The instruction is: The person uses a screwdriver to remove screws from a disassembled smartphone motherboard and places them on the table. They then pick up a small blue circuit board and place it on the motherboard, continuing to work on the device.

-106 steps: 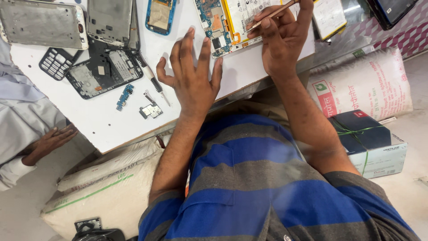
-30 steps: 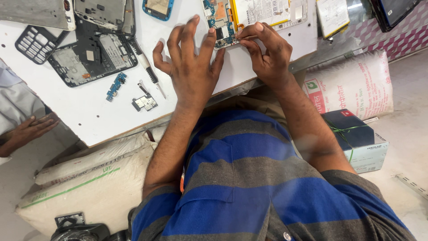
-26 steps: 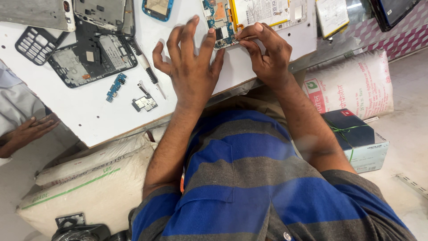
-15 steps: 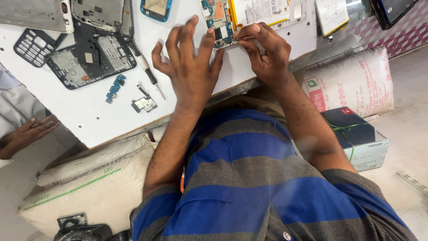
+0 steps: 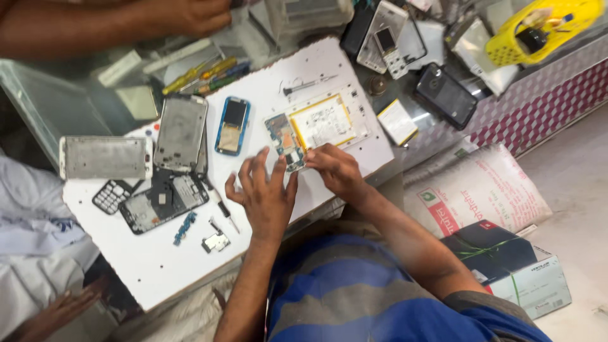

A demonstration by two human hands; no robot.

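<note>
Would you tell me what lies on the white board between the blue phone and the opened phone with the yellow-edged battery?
In the head view, only bare white board separates the blue phone from the opened phone.

White sack point(image 5: 478, 190); dark box point(image 5: 500, 256) beside.

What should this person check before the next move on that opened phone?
1. Opened phone flat on the white board: ok.
2. Left hand steadying by the phone's circuit end: ok, fingers spread at its edge.
3. Right hand at the phone's near edge: ok; whether it holds a tool, cannot tell.
4. Screwdriver within reach, left of the left hand: ok.
5. Loose small parts away from the board's edge: not ok, close to it.
</note>
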